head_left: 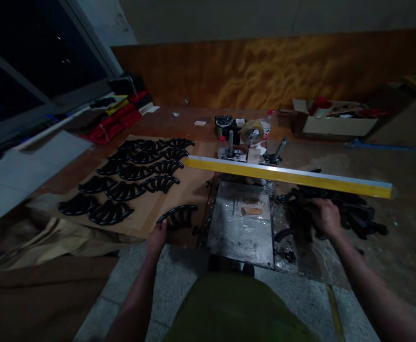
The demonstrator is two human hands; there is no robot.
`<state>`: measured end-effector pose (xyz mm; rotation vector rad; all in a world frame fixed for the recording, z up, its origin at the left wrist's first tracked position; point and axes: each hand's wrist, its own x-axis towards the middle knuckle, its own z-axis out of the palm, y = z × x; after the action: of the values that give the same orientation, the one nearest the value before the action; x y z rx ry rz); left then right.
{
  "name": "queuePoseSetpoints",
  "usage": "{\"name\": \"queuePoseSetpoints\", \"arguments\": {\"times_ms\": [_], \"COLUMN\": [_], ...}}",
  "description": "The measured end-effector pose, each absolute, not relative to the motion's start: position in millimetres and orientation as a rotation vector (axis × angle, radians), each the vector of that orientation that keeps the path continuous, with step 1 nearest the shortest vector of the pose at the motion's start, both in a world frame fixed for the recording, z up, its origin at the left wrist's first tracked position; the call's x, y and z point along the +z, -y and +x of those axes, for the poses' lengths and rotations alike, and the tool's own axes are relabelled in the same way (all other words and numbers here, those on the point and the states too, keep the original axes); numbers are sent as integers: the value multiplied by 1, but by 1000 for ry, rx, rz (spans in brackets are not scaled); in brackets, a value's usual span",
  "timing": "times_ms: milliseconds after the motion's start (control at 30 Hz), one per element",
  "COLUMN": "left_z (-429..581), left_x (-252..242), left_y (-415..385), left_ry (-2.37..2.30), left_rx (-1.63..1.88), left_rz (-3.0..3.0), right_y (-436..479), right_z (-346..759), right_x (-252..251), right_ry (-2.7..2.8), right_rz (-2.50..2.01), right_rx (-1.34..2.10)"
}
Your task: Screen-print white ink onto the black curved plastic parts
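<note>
Between thumb and fingers, my left hand grips the near end of a black curved, ribbed part, at the near right of the cardboard sheet. Rows of similar black ribbed parts lie on that cardboard. My right hand reaches into a pile of dark curved pieces on the right; its fingers are bent, and what they pinch is lost in the dark. Between my hands sits a flat metal plate with a small tan block on it.
A yellow and white bar spans the space above the plate. Behind it stand a tape roll, a red-capped bottle and upright metal posts. An open carton is at the back right, red bundles at the back left.
</note>
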<state>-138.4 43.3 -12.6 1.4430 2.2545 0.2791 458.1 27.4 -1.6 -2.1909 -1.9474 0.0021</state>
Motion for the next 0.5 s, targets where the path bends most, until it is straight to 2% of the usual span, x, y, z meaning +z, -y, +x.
{"name": "queuePoseSetpoints", "arguments": {"times_ms": [133, 167, 233, 300, 400, 500], "left_z": [-82, -63, -24, 6, 28, 26], "left_x": [26, 42, 76, 105, 129, 130], "left_y": [-77, -88, -109, -126, -137, -127], "left_ry": [-2091, -1952, -1568, -1390, -1371, -1324], "left_rx": [579, 794, 1105, 1217, 1155, 1136], "left_rz": [1510, 1488, 1419, 1415, 1460, 1415], "right_y": [-50, -55, -63, -66, -61, -55], "right_z": [352, 328, 291, 270, 265, 285], "right_x": [5, 4, 0, -3, 2, 14], "right_ry": [2134, 2175, 2242, 2318, 2418, 2553], "right_rz": [-1707, -1621, -1579, -1613, -1642, -1611], "right_rx": [170, 199, 222, 192, -32, -601]}}
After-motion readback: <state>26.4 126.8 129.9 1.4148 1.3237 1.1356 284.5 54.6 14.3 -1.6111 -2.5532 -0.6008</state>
